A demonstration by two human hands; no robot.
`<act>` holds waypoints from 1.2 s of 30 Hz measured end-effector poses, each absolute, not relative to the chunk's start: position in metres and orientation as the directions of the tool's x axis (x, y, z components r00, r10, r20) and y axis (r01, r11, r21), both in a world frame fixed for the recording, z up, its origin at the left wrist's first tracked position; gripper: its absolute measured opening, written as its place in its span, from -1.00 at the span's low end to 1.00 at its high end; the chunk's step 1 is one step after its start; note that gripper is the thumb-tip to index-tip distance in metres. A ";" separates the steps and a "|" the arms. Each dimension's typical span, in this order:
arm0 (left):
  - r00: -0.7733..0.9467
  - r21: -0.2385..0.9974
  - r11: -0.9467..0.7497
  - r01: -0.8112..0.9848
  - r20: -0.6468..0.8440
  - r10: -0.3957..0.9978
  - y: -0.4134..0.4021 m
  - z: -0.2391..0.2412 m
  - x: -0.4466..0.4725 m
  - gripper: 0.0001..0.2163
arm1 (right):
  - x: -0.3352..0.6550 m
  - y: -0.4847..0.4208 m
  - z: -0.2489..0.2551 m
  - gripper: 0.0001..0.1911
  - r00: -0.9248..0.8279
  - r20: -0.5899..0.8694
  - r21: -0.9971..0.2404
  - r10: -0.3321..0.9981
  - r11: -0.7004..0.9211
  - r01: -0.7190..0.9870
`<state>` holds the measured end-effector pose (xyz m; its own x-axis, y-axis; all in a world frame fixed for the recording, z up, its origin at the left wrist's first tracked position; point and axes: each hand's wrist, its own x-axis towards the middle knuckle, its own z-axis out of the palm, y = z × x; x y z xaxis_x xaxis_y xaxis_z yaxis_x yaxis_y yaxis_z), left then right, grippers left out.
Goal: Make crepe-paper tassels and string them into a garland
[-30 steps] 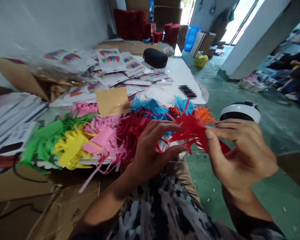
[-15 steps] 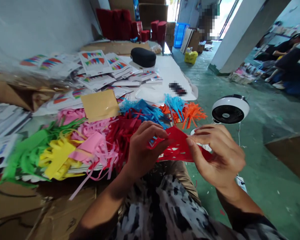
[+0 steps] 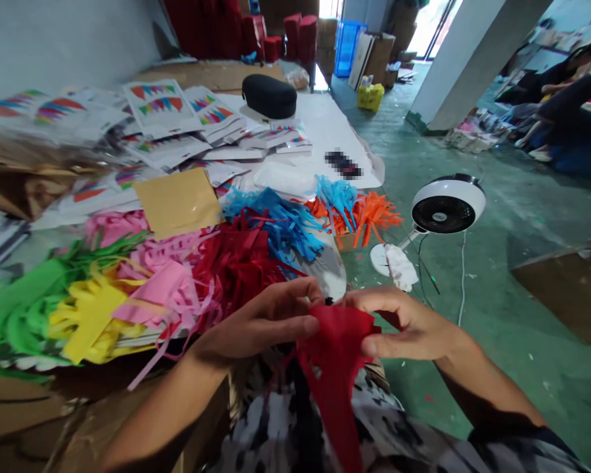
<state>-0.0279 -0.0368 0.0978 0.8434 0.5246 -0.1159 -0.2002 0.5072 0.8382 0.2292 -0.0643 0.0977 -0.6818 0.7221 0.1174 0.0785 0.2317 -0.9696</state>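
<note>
Between both hands hangs a thin red paper sheet [image 3: 337, 381], creased, with small cut holes; its lower end drapes down over my lap. My left hand [image 3: 276, 318] pinches its upper left edge, thumb on the near side. My right hand [image 3: 404, 326] grips the upper right edge between thumb and fingers. Left of my hands lie dark red paper fringes [image 3: 241, 259], pink fringes [image 3: 170, 289], a yellow fringe [image 3: 93, 309] and green fringes [image 3: 29, 302]. Beyond them are blue fringes [image 3: 276, 220] and orange fringes [image 3: 377, 213].
A tan card [image 3: 180, 203] lies by the fringes. Printed packets [image 3: 160, 108] and a black case [image 3: 270, 96] are behind. At right stand a white fan [image 3: 448, 205] with a cable and a cardboard box [image 3: 566, 289]. People sit at far right near a pillar [image 3: 467, 66].
The red paper has gone from spread out sideways to hanging down. Both hands have moved lower and closer together. My view has shifted slightly.
</note>
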 end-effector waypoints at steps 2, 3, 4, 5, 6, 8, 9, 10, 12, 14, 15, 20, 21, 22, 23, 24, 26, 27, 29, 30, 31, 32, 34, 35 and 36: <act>0.863 0.828 0.532 -0.176 -0.130 0.488 -0.036 0.092 -0.027 -0.75 | 0.235 -0.066 0.097 -0.66 -0.684 0.095 -0.981 0.724 0.183 0.058; 0.873 0.835 0.526 -0.161 -0.128 0.470 -0.035 0.090 -0.026 -0.75 | 0.237 -0.067 0.097 -0.67 -0.676 0.093 -0.984 0.731 0.171 0.050; 0.875 0.853 0.499 -0.153 -0.118 0.469 -0.033 0.089 -0.025 -0.76 | 0.238 -0.066 0.097 -0.68 -0.664 0.090 -0.985 0.742 0.165 0.051; 0.866 0.882 0.447 -0.151 -0.100 0.490 -0.031 0.088 -0.024 -0.77 | 0.239 -0.066 0.097 -0.70 -0.647 0.084 -0.985 0.757 0.163 0.063; 0.845 0.915 0.373 -0.154 -0.074 0.530 -0.029 0.087 -0.023 -0.78 | 0.240 -0.064 0.097 -0.72 -0.627 0.076 -0.983 0.775 0.165 0.084; 0.780 0.961 0.219 -0.170 -0.005 0.626 -0.026 0.087 -0.021 -0.76 | 0.239 -0.061 0.095 -0.76 -0.583 0.065 -0.975 0.810 0.176 0.135; 0.750 0.968 0.177 -0.178 0.017 0.661 -0.024 0.086 -0.021 -0.74 | 0.238 -0.060 0.093 -0.77 -0.564 0.066 -0.972 0.823 0.181 0.151; 0.736 0.967 0.170 -0.190 0.026 0.677 -0.022 0.086 -0.021 -0.72 | 0.238 -0.059 0.091 -0.76 -0.548 0.068 -0.971 0.834 0.181 0.155; 0.741 0.945 0.234 -0.229 0.013 0.671 -0.020 0.084 -0.021 -0.70 | 0.238 -0.057 0.088 -0.76 -0.515 0.081 -0.977 0.854 0.171 0.130; 0.773 0.906 0.336 -0.257 -0.016 0.635 -0.018 0.080 -0.021 -0.70 | 0.240 -0.058 0.085 -0.76 -0.471 0.080 -0.987 0.879 0.135 0.084; 0.793 0.883 0.386 -0.267 -0.027 0.609 -0.018 0.078 -0.021 -0.70 | 0.241 -0.058 0.084 -0.76 -0.447 0.071 -0.993 0.892 0.108 0.057; 0.900 0.750 0.629 -0.203 -0.111 0.422 -0.022 0.065 -0.015 -0.66 | 0.247 -0.061 0.083 -0.71 -0.300 0.000 -1.000 0.954 -0.006 -0.019; 0.913 0.728 0.662 -0.178 -0.128 0.387 -0.025 0.060 -0.013 -0.61 | 0.248 -0.060 0.084 -0.71 -0.260 0.006 -1.000 0.966 0.007 0.005; 0.918 0.709 0.685 -0.167 -0.142 0.370 -0.027 0.055 -0.011 -0.54 | 0.249 -0.058 0.085 -0.71 -0.221 0.024 -0.999 0.975 0.034 0.041; 0.916 0.695 0.699 -0.167 -0.154 0.372 -0.030 0.049 -0.010 -0.47 | 0.250 -0.056 0.085 -0.71 -0.191 0.050 -0.994 0.980 0.067 0.084; 0.906 0.683 0.708 -0.180 -0.164 0.389 -0.033 0.042 -0.009 -0.41 | 0.251 -0.054 0.086 -0.71 -0.174 0.081 -0.986 0.981 0.104 0.127; 0.880 0.663 0.719 -0.206 -0.196 0.433 -0.036 0.029 -0.008 -0.38 | 0.252 -0.048 0.088 -0.71 -0.186 0.140 -0.962 0.972 0.179 0.208; 0.877 0.660 0.727 -0.192 -0.217 0.429 -0.036 0.024 -0.009 -0.39 | 0.252 -0.046 0.088 -0.71 -0.205 0.165 -0.945 0.965 0.214 0.247; 0.899 0.678 0.731 -0.075 -0.271 0.344 -0.033 0.020 -0.011 -0.45 | 0.252 -0.041 0.090 -0.72 -0.238 0.211 -0.900 0.948 0.283 0.331; 0.904 0.703 0.712 0.003 -0.305 0.298 -0.029 0.021 -0.014 -0.50 | 0.252 -0.038 0.090 -0.72 -0.249 0.230 -0.875 0.941 0.312 0.372; 0.903 0.736 0.672 0.078 -0.338 0.266 -0.024 0.026 -0.017 -0.54 | 0.252 -0.035 0.090 -0.73 -0.256 0.240 -0.852 0.937 0.329 0.407; 0.897 0.777 0.613 0.146 -0.365 0.249 -0.017 0.032 -0.021 -0.59 | 0.253 -0.032 0.089 -0.73 -0.260 0.243 -0.836 0.934 0.338 0.433; 0.877 0.865 0.446 0.231 -0.384 0.290 -0.001 0.047 -0.035 -0.65 | 0.256 -0.025 0.086 -0.71 -0.258 0.235 -0.825 0.937 0.333 0.456; 0.866 0.901 0.337 0.274 -0.384 0.322 0.007 0.055 -0.045 -0.66 | 0.257 -0.021 0.082 -0.70 -0.249 0.227 -0.829 0.942 0.321 0.458; 0.833 0.926 0.211 0.312 -0.374 0.408 0.015 0.063 -0.056 -0.66 | 0.258 -0.017 0.077 -0.69 -0.238 0.215 -0.836 0.947 0.304 0.457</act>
